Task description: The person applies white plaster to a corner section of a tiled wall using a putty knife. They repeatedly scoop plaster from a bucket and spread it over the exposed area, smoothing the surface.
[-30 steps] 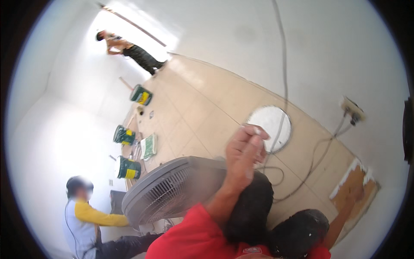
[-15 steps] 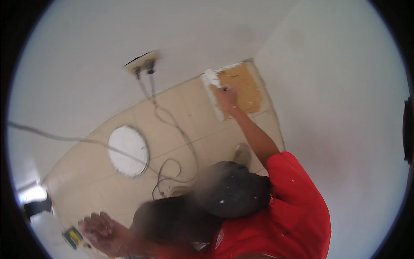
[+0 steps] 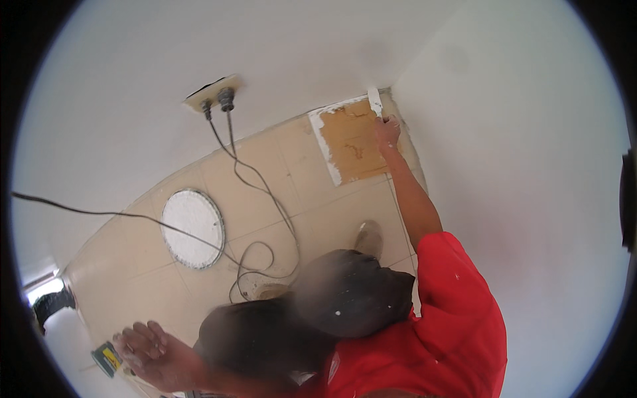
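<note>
My right hand (image 3: 387, 131) is closed round the handle of a putty knife (image 3: 375, 101). Its whitish blade lies at the far right of a square tan panel (image 3: 358, 146), by the foot of the wall. Ragged white paste (image 3: 326, 142) covers the panel's left edge and part of its far edge. At the lower left my left hand (image 3: 147, 355) is raised, palm showing, fingers loosely bent and apart, and I see nothing in it. Close beside it is a green and yellow box-like thing (image 3: 106, 359).
White walls (image 3: 517, 146) meet behind the panel. A wall socket (image 3: 213, 94) holds two plugs, and dark cables (image 3: 265, 189) trail over the tiled floor (image 3: 252, 229). One crosses a round white lid-like disc (image 3: 193, 228). My shoe (image 3: 367, 240) rests near the panel.
My right hand has carried the putty knife rightward, from the panel's left edge to its far right. My left hand has shifted only slightly.
</note>
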